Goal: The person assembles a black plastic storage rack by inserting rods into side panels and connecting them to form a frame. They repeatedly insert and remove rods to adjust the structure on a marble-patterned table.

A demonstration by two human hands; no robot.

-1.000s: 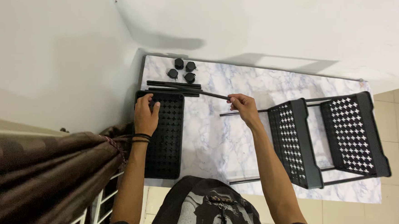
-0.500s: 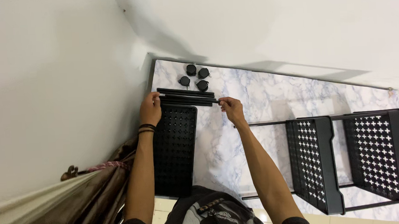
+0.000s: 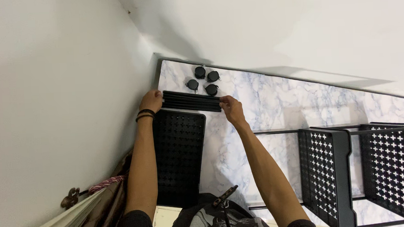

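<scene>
A bundle of several thin black rods [image 3: 191,101] lies flat on the marble-patterned surface [image 3: 275,105]. My left hand [image 3: 150,101] grips one end of the bundle and my right hand [image 3: 231,109] holds the other end. A black perforated shelf panel [image 3: 179,156] lies just below the rods, between my arms. Several small black caster wheels [image 3: 203,80] sit just beyond the rods, near the corner.
A partly built black rack [image 3: 366,165] with perforated shelves lies on its side at the right. White walls [image 3: 71,88] close in the left and far sides. A curtain with a tieback [image 3: 91,197] hangs at lower left.
My right hand brought a loose rod leftward and laid it with the others. Both hands now hold the bundle's ends. The view has shifted, so the rack sits further right.
</scene>
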